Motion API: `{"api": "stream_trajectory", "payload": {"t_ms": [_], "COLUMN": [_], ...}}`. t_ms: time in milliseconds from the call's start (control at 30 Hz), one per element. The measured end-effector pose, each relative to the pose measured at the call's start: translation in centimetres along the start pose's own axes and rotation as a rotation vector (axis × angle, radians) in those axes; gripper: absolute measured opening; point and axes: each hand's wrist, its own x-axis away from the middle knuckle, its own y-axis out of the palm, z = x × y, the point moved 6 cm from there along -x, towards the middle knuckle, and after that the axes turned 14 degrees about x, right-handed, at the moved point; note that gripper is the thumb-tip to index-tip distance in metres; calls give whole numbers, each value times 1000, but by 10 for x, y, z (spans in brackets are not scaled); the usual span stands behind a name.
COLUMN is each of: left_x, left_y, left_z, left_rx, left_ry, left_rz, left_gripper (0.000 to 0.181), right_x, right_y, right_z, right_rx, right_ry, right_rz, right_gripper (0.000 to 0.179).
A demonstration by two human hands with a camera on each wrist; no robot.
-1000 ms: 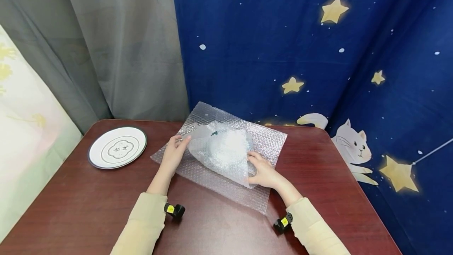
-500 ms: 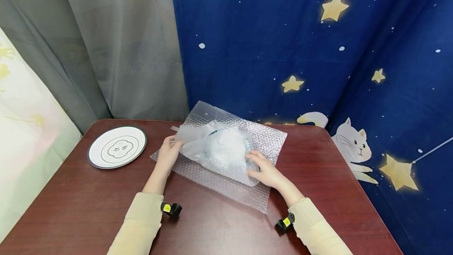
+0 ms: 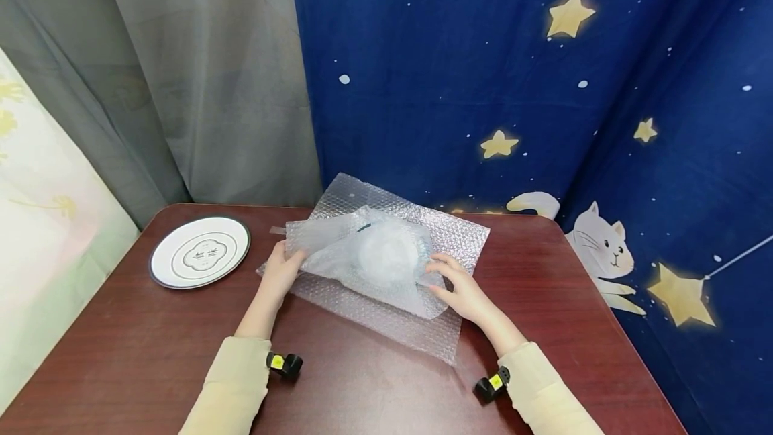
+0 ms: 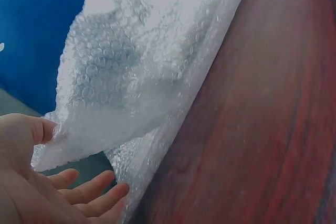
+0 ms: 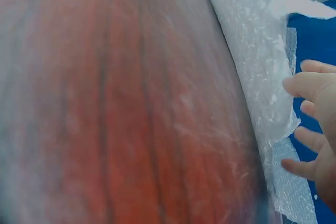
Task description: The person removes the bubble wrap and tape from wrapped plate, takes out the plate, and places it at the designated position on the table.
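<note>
A round, pale thing lies folded inside bubble wrap (image 3: 386,254) at the middle of the table; a short dark-green edge of it shows through an opening near the top. Beneath it spreads a larger bubble wrap sheet (image 3: 374,321). My left hand (image 3: 279,272) is at the left end of the folded layer. In the left wrist view its thumb (image 4: 44,129) meets the wrap's corner, while the other fingers lie loosely extended below. At the bundle's right side is my right hand (image 3: 465,291), fingers spread. The right wrist view shows these fingers (image 5: 310,85) apart, right beside the wrap's edge.
A white plate (image 3: 172,260) with a dark rim and a printed centre lies at the table's left. The reddish-brown table (image 3: 362,395) backs onto a grey curtain (image 3: 241,86) and a blue starry curtain (image 3: 423,52).
My left hand has moved left and a little down, and the folded wrap's left end has spread out leftward with it. My right hand has shifted slightly right, its fingers spreading.
</note>
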Motion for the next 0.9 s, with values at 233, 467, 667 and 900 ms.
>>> {"api": "stream_trajectory", "payload": {"t_ms": [233, 467, 667, 900], "left_x": [3, 7, 10, 15], "left_y": [-6, -10, -15, -15], "left_z": [-5, -6, -8, -9], "left_rx": [-51, -92, -119, -184], "left_ry": [28, 34, 40, 95], "left_rz": [22, 6, 4, -14], "left_gripper": [52, 54, 56, 54], "right_x": [3, 4, 8, 14], "right_y": [-6, -9, -13, -21], "right_z": [-9, -3, 11, 22], "right_rx": [80, 129, 146, 176], "right_ry": [-176, -83, 104, 221], "right_rz": [83, 71, 70, 100], "right_gripper": [39, 40, 40, 39]}}
